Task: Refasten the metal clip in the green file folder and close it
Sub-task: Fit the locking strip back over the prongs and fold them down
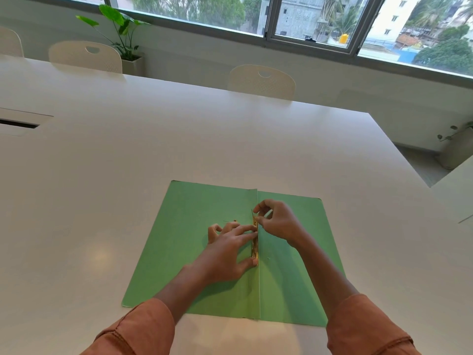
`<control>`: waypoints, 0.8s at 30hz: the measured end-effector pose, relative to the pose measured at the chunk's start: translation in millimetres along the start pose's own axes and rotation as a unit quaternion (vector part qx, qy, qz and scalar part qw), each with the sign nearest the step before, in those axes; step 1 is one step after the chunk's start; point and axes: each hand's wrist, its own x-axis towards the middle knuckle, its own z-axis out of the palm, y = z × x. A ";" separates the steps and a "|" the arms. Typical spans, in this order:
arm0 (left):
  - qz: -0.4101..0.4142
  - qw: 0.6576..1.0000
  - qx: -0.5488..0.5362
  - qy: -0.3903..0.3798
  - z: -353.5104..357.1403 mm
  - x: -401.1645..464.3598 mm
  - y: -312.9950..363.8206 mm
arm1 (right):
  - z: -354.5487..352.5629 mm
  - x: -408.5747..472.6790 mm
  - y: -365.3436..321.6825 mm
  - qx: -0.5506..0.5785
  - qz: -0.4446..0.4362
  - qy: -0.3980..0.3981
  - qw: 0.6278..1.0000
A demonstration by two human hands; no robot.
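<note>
Green file folder [212,252] lies wide open on the white table [230,139]. Left hand [227,249], fingers spread, presses the brass clip [255,245] at the spine; right hand [277,221] pinches its upper prong. Fastening looks midway; closing remains.

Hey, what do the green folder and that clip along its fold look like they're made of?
The green file folder looks like matte card or thin paperboard: flat, dull colour, one sharp crease. The metal clip looks like thin brass-coloured metal, going by its yellow shine. The left hand presses beside it; the right hand pinches its upper end.
</note>
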 end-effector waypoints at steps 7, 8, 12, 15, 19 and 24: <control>0.009 0.995 0.094 0.005 -1.1 0.4 6.9 | -6.4 2.8 -7.6 -0.062 -0.048 -0.018 0.997; 0.007 0.995 0.100 0.010 -0.1 0.7 7.6 | -8.8 3.1 -5.7 -0.055 -0.039 -0.017 0.998; 0.006 0.992 0.123 0.018 4.8 0.2 9.0 | -17.0 3.8 2.8 -0.040 -0.011 -0.029 0.999; 0.005 0.992 0.124 0.021 5.5 0.8 11.8 | -17.6 6.6 2.6 -0.052 -0.004 -0.024 0.998; 0.014 0.990 0.136 0.024 3.5 1.9 15.8 | -15.2 13.8 -3.2 -0.097 -0.004 -0.033 0.995; 0.018 0.990 0.135 0.028 3.1 2.3 18.1 | -13.3 21.3 -13.8 -0.180 -0.036 -0.050 0.982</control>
